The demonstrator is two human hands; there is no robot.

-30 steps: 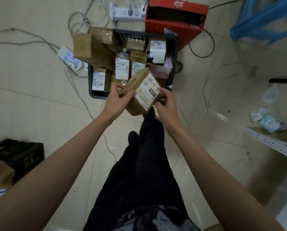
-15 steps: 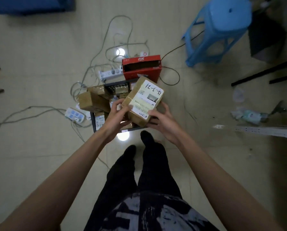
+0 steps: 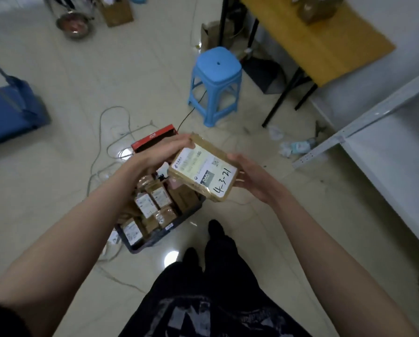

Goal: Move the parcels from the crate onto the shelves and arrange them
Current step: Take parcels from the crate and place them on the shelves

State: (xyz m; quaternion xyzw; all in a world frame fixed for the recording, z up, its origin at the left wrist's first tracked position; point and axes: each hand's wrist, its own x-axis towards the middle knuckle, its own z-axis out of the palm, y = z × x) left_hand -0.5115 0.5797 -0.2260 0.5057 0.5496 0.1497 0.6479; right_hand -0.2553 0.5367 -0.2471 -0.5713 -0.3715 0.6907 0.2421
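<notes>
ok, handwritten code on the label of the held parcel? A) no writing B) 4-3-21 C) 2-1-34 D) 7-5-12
B: the parcel, held between the left hand and right hand, shows 4-3-21 in black marker on its white label.

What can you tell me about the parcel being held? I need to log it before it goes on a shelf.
The parcel is a flat brown cardboard box wrapped in clear tape, its top face nearly covered by a white shipping label with printed text, a small square code and "4-3-21" handwritten in black marker. It is tilted, held in the air above the crate's far end. The left hand grips its far left edge and the right hand cups its right side from below.
</notes>
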